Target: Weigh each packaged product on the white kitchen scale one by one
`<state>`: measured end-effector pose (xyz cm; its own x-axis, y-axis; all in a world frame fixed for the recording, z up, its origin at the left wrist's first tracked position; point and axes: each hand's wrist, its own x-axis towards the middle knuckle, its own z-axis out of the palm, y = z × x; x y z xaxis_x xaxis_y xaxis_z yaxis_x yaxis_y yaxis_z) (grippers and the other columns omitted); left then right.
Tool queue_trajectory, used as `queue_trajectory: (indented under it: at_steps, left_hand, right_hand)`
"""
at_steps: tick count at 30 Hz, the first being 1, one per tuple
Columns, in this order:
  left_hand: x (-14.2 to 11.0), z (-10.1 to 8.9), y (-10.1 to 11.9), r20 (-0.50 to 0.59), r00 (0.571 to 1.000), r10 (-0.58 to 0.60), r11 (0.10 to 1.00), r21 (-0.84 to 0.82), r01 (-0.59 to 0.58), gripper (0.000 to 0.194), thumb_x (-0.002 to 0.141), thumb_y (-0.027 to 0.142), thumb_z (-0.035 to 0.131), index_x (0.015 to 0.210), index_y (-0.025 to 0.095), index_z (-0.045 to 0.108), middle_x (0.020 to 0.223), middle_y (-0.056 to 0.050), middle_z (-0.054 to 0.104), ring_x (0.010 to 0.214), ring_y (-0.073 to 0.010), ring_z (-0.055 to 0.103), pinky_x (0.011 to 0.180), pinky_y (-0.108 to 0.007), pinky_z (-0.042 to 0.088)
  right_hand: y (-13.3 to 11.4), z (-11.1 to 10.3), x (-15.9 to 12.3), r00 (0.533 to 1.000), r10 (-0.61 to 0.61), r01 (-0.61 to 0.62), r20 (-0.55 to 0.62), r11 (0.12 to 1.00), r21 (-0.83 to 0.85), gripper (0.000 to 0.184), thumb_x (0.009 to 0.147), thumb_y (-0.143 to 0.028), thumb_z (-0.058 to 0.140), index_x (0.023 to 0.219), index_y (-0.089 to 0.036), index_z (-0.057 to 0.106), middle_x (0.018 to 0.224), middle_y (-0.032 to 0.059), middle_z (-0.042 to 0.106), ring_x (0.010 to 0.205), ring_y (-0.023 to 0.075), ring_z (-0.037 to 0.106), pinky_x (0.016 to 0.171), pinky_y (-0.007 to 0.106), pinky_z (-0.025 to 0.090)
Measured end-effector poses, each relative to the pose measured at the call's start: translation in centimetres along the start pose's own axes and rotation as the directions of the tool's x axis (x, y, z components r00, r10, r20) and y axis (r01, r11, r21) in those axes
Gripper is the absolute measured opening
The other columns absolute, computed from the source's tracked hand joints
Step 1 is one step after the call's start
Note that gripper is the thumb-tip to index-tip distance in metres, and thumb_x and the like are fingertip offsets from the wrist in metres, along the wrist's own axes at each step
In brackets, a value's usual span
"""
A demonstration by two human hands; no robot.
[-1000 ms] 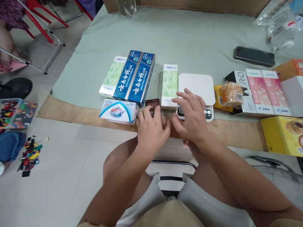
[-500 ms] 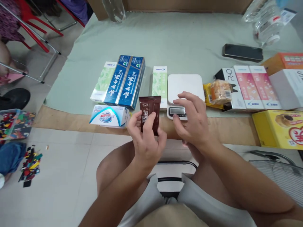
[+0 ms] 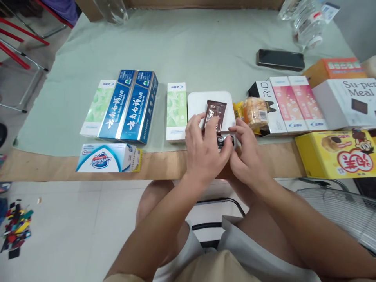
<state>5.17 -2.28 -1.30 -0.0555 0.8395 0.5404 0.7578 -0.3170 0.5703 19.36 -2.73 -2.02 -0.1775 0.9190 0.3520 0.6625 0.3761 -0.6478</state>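
Note:
A brown snack packet (image 3: 219, 110) lies over the plate of a white kitchen scale (image 3: 194, 102), tilted slightly. My left hand (image 3: 202, 150) is closed around its lower part, fingers at its left side and front, thumb near the scale's dark display. Beside it, my right hand (image 3: 246, 152) is at the scale's front right corner, its bent fingers apart and no object visible in them. The display is mostly covered by my hands. A green-and-white box (image 3: 176, 111) stands left of the scale, and a wrapped bread snack (image 3: 255, 113) on a yellow packet (image 3: 240, 110) sits to its right.
Blue toothpaste boxes (image 3: 138, 109) and a soap box (image 3: 101, 157) lie at left. Pink-and-white boxes (image 3: 296, 103), a white biscuit box (image 3: 346, 102) and a yellow box (image 3: 337, 154) crowd the right. Behind them are a phone (image 3: 280, 59) and a plastic bottle (image 3: 307, 25).
My left hand has brought the brown packet from in front of the scale onto its plate. My right hand has shifted to the scale's front right corner. The view has swung right.

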Motion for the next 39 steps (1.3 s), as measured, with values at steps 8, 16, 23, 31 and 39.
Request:
queue_trajectory:
  at_steps: [8,16,23,31,39]
  left_hand:
    - [-0.6,-1.4,-0.8,0.141,0.988,-0.070,0.995,-0.060,0.079,0.036,0.099,0.025,0.052,0.134,0.016,0.054,0.139,-0.020,0.053,0.132,-0.0312,0.056,0.111,-0.049,0.051]
    - [-0.5,-2.8,-3.2,0.077,0.995,-0.064,0.993,0.105,0.056,0.039,0.095,0.025,0.056,0.131,0.012,0.064,0.137,-0.021,0.058,0.129,-0.0332,0.060,0.110,-0.049,0.053]
    - [-0.6,-2.5,-2.0,0.263,0.963,0.065,0.997,0.018,-0.072,0.043,0.096,0.024,0.049,0.133,0.009,0.064,0.142,-0.020,0.066,0.136,-0.0303,0.062,0.121,-0.049,0.043]
    - [-0.3,-2.6,-1.2,0.529,0.843,0.095,0.995,-0.014,-0.103,0.061,0.102,0.041,0.043,0.156,0.014,0.047,0.169,-0.017,0.041,0.161,-0.0324,0.034,0.131,-0.059,0.022]
    - [-0.8,-2.0,-1.1,0.466,0.884,0.042,0.994,0.068,-0.083,0.059,0.105,0.046,0.038,0.151,0.015,0.056,0.166,-0.017,0.046,0.158,-0.0362,0.036,0.129,-0.058,0.026]
  right_hand:
    - [-1.5,-0.5,1.6,0.981,0.085,-0.098,0.175,0.993,0.067,0.035,0.093,-0.030,0.057,0.127,-0.022,0.055,0.151,0.0200,0.060,0.157,0.0344,0.041,0.119,0.059,0.045]
    - [-1.5,2.7,2.6,0.986,-0.055,0.037,0.159,0.993,0.110,0.044,0.092,-0.026,0.053,0.136,-0.022,0.056,0.153,0.0187,0.059,0.150,0.0307,0.051,0.119,0.058,0.047]
    - [-0.6,2.8,1.9,0.982,-0.123,0.127,0.140,0.992,-0.021,0.061,0.092,-0.023,0.054,0.154,-0.025,0.051,0.171,0.0141,0.034,0.162,0.0368,0.030,0.128,0.064,0.035]
    - [1.3,1.4,1.6,0.986,0.002,0.012,0.165,0.996,-0.084,0.067,0.099,-0.044,0.053,0.159,-0.017,0.042,0.172,0.0225,0.033,0.161,0.0360,0.034,0.127,0.064,0.036]
    - [1.4,1.5,1.5,0.958,0.001,0.018,0.287,0.998,-0.063,0.073,0.095,-0.042,0.055,0.161,-0.014,0.040,0.171,0.0199,0.037,0.161,0.0343,0.034,0.129,0.062,0.035]
